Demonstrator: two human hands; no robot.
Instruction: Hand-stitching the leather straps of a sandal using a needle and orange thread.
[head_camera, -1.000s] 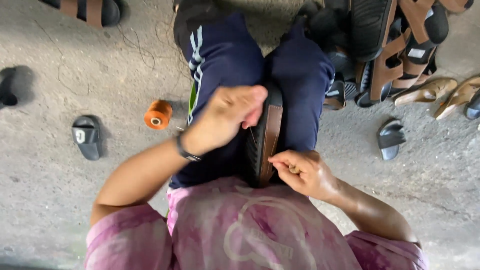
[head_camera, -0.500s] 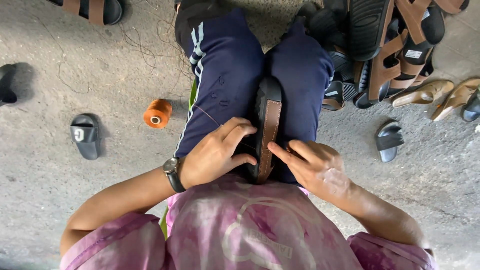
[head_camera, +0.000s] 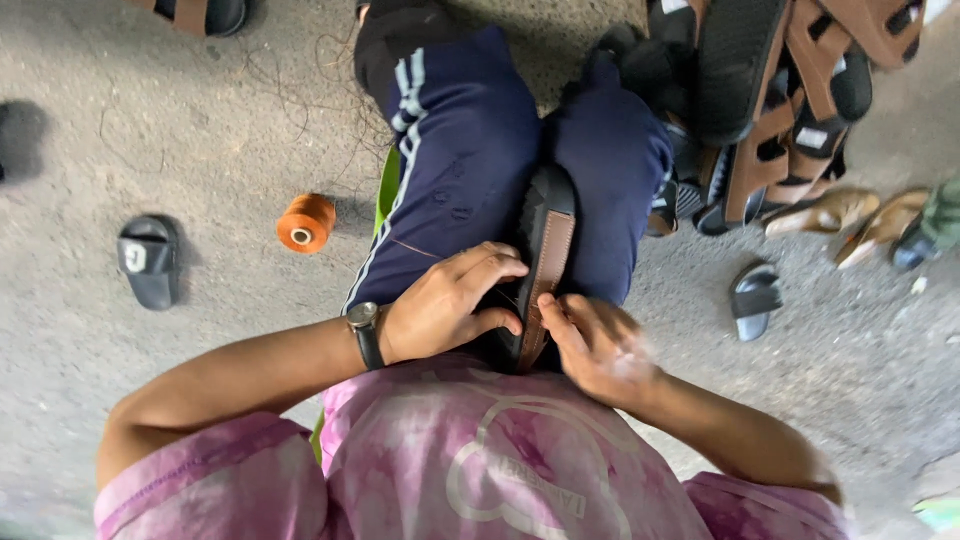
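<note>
- Two hands work on one sandal (head_camera: 545, 255), wedged upright between the knees of the seated person, black sole facing left, brown strap along its right edge.
- Left hand (head_camera: 445, 305): fingers curled over the sandal's near end, closed on the sole; a thin thread runs from under the fingers across the left thigh. Watch (head_camera: 363, 330) on the wrist.
- Right hand (head_camera: 595, 345): thumb and fingertips pressed on the strap's lower end, pinching it; cannot tell whether it holds a tool.
- Hands are close together, both touching the sandal, not each other.
- Orange thread spool (head_camera: 305, 222) lies on the concrete floor (head_camera: 150, 130), left of the legs.
- Black slide (head_camera: 148, 260) farther left; another small one (head_camera: 752, 298) to the right.
- Pile of brown-and-black sandals (head_camera: 780, 110) at upper right, beside the right knee.
</note>
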